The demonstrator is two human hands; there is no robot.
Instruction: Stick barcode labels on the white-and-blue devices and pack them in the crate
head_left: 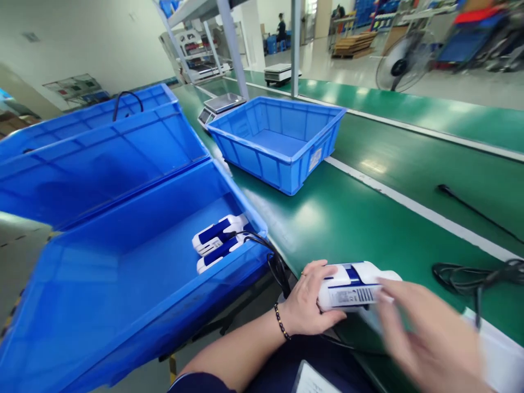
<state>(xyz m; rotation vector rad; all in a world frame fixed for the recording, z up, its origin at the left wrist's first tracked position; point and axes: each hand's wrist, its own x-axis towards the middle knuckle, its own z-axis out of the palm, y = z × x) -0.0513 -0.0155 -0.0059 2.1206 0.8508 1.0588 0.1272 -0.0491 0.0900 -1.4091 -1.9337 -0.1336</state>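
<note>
My left hand [307, 300], with a beaded bracelet at the wrist, grips the left end of a white-and-blue device [338, 299]. A label with a barcode and small print runs along its near side. My right hand [426, 327] is smeared by motion; its fingertips are at the device's right end, by the label. Whether they pinch anything is unclear. Two similar devices [219, 232] lie side by side in the near blue bin [155, 295] at my left. Black cables [278, 267] run from them over the bin's rim.
An empty-looking blue crate [282, 169] stands on the green bench [368, 218], with a weighing scale [223, 103] behind it. Another blue bin [102, 147] is at the far left. A coiled black cable [462, 278] and white paper [501, 349] lie at right. Shelf posts [295, 49] rise beyond.
</note>
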